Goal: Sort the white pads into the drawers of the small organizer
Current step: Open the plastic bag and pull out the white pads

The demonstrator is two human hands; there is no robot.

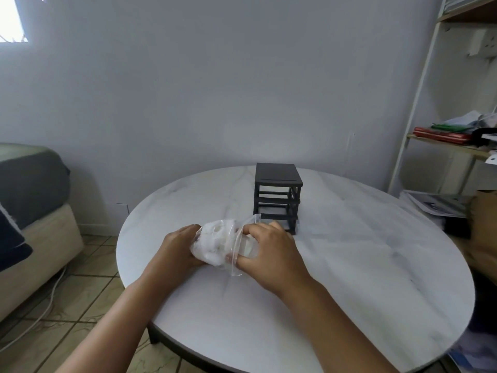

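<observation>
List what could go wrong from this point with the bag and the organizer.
1. Both the left hand and right hand grip the thin clear bag; it may tear and scatter the white pads.
2. The dark organizer stands just behind the right hand and looks light; a bump could shift or tip it.

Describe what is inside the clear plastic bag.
The clear plastic bag holds bunched white pads. The left hand and right hand cover its sides, so their count is hidden.

Bag (226,243) on table (349,265), before organizer (277,195).
</observation>
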